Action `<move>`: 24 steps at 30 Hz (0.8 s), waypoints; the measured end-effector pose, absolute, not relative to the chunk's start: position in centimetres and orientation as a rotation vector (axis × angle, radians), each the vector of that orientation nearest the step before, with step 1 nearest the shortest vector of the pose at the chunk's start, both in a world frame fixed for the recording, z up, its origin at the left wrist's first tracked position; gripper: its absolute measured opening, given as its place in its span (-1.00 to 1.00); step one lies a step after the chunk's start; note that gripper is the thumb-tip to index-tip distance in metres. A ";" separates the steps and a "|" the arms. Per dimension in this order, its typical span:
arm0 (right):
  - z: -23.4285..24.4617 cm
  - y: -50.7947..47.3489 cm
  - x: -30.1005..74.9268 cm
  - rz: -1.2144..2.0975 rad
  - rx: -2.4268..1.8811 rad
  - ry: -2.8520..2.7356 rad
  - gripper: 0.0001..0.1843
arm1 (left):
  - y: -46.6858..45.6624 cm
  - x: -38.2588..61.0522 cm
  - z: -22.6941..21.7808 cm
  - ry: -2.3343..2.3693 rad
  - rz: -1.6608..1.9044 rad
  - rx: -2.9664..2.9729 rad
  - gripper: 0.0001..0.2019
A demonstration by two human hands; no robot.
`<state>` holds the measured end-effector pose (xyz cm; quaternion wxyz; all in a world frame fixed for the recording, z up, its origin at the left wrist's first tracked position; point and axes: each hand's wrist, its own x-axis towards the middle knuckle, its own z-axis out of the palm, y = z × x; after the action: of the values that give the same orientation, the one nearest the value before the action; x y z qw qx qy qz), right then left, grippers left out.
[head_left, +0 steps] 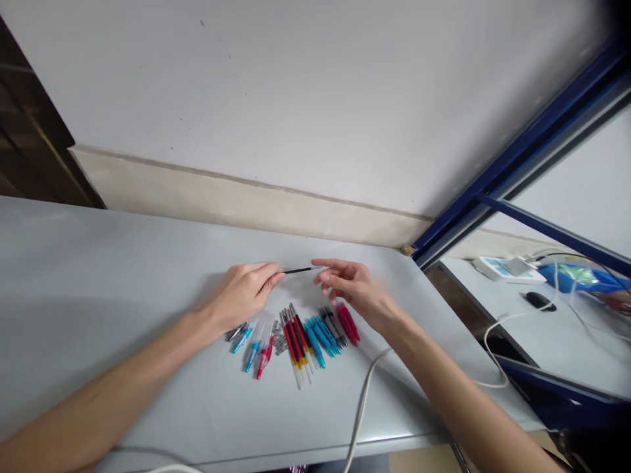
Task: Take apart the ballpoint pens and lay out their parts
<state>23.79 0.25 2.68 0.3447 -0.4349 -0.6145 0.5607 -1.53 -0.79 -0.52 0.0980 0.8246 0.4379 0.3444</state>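
Observation:
My left hand (251,286) pinches one end of a slim black pen refill (298,270), held level above the table. The refill's pale far end reaches the fingers of my right hand (348,282), which are apart with the index stretched out; whether they touch it I cannot tell. Below the hands lie red and black refills (297,338) with yellow bands and clear ends. Beside them are blue pen barrels (320,338), grey barrels (335,328) and pink-red barrels (348,324). Clear tubes with coloured clip ends (254,348) lie under my left wrist, next to small grey parts (279,338).
A white cable (362,407) crosses the grey table (197,401) by my right forearm. The wall (256,118) stands behind. To the right, past a blue frame (552,230), another surface holds a black mouse (539,301), a white power strip (507,269) and a blue packet (576,277).

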 end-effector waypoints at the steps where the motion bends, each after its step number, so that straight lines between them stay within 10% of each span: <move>1: 2.4 0.6 22.9 1.525 -1.069 -1.498 -0.54 | -0.8 -1.5 -0.5 1.270 1.017 2.440 -0.73; 10: 1.7 2.2 23.0 1.268 -0.936 -1.096 -0.66 | -0.6 -1.6 -0.9 1.205 1.068 2.402 -0.64; 24: 1.0 -2.3 20.0 0.756 -1.352 -2.169 -0.50 | -0.2 -1.9 -0.4 1.739 0.912 2.330 -0.91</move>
<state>19.97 -2.28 0.98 0.2358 -0.4930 -0.7908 0.2756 -1.89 -0.24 -0.36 0.0472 0.7639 0.5699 0.2990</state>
